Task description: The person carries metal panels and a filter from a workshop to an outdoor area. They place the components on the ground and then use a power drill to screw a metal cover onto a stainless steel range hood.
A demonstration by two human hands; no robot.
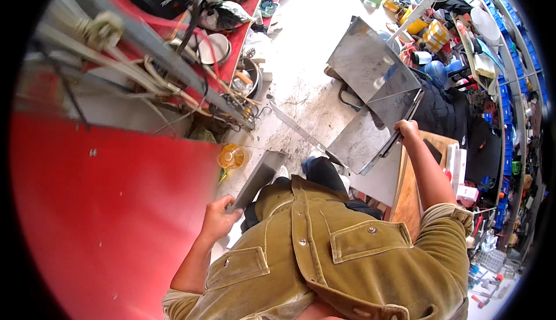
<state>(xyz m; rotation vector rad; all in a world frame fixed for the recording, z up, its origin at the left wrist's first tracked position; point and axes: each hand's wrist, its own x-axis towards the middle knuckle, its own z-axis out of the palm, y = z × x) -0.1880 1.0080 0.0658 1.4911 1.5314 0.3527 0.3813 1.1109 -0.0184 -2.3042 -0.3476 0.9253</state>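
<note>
Olive corduroy shirt [324, 262] fills the near view, and everything else is placed from it. Left of the shirt stands a big red panel [110, 216], flat and upright. Ahead of the shirt and to its right, a folded sheet-metal piece [370, 88] rises off the concrete floor [301, 77]; the right hand [407, 129] is closed over its lower right edge, fingers wrapped round the rim. Just ahead of the shirt's left pocket, the left hand [219, 219] curls around the near end of a narrow metal strip [258, 178], which slants away toward the floor. Holding the sheet steady probably wants a firm grip clear of the sharp corners, with the strip kept from swinging into it.
</note>
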